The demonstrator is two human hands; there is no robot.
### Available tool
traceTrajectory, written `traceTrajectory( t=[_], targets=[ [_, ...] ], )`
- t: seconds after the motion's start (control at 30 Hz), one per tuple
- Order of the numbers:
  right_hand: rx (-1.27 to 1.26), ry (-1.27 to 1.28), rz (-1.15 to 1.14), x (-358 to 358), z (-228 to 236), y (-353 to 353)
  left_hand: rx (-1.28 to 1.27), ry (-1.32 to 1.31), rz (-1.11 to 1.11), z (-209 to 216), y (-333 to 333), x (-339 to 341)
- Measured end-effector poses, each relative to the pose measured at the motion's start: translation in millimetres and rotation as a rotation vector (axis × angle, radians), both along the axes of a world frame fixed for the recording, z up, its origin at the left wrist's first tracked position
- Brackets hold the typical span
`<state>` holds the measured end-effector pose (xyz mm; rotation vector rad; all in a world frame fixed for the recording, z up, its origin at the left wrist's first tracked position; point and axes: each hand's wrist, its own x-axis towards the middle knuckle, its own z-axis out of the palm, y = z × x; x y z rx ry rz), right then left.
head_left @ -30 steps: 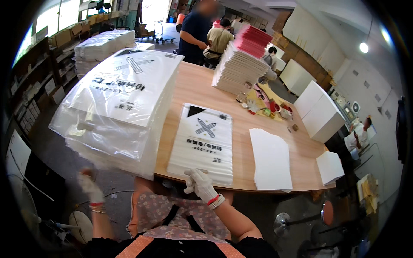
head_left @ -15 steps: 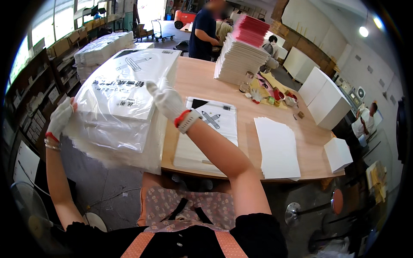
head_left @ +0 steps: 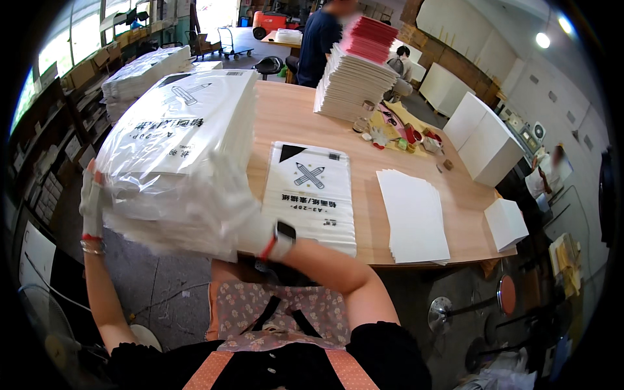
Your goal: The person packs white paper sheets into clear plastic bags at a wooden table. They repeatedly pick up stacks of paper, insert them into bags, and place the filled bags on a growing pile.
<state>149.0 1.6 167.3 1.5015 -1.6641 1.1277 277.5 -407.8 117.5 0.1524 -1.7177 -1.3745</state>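
A tall stack of clear plastic paper packs [head_left: 175, 123], printed with crossed pencils, stands at the left of the table. My gloved left hand [head_left: 92, 198] is upright against its left side, the fingers stretched along the edge. Blurred by motion, my gloved right hand [head_left: 227, 201] is over the stack's front right part; its fingers are smeared. Loose plastic film hangs at the stack's front. A single printed paper pack [head_left: 309, 195] lies flat on the table, just right of my right hand.
On the wooden table [head_left: 286, 110] lie a sheaf of white sheets [head_left: 413, 218], a tall paper stack with pink on top [head_left: 357, 81], and small tools and tape [head_left: 403, 133]. White blocks [head_left: 484, 140] stand at the right. A person in dark clothing [head_left: 318, 45] is beyond the table.
My right hand has swept from the top of the stack down toward its front edge. My left hand has straightened along the left side. More of the single pack's print shows.
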Motion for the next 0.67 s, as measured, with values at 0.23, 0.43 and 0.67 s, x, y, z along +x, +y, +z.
traceTrajectory(
  t=[0.23,0.43,0.67],
  targets=[
    [1.454,-0.403,0.197,34.6,-152.1,109.1,0.102,-0.417,0.664,-207.0,83.6,28.8],
    [1.225,-0.898,-0.086,62.7,-224.2,216.9,0.187,-0.888,0.317,-313.7,233.1,56.5],
    [0.713,-1.11,-0.186,83.4,-238.4,232.1,-0.527,-0.578,-0.076,-218.8,310.6,-14.9]
  ],
)
